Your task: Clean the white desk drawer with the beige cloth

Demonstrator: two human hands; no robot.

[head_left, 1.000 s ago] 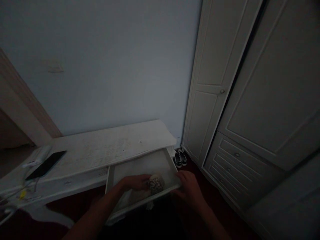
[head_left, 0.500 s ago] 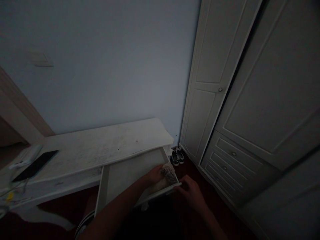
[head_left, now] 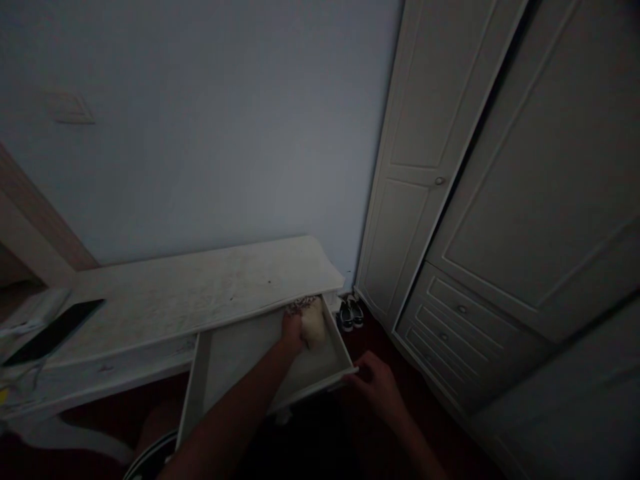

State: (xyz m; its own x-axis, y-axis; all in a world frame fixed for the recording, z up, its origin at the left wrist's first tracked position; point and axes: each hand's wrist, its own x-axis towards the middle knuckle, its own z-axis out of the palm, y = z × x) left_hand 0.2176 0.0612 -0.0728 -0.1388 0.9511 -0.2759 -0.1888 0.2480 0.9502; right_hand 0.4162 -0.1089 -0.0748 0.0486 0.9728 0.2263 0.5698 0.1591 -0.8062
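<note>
A pulled-out white drawer point(head_left: 240, 347) sticks out from the white desk point(head_left: 200, 283). Inside it, at the back right corner, my left hand point(head_left: 293, 330) is closed on a cream bundled cloth point(head_left: 313, 325) with a dark speckled pattern along its far part. Whether the bundle rests on the drawer bottom I cannot tell. My right hand point(head_left: 373, 375) pinches the front right corner of the drawer between thumb and fingers.
A black phone or tablet point(head_left: 55, 331) lies on the desk's left end, near a cable. Dark shoes point(head_left: 351, 313) stand on the dark red floor right of the desk. A white wardrobe point(head_left: 415, 200) fills the right side.
My left hand has carried the cloth bundle from the drawer's front right area to its back right corner. My right hand stays on the drawer's front corner.
</note>
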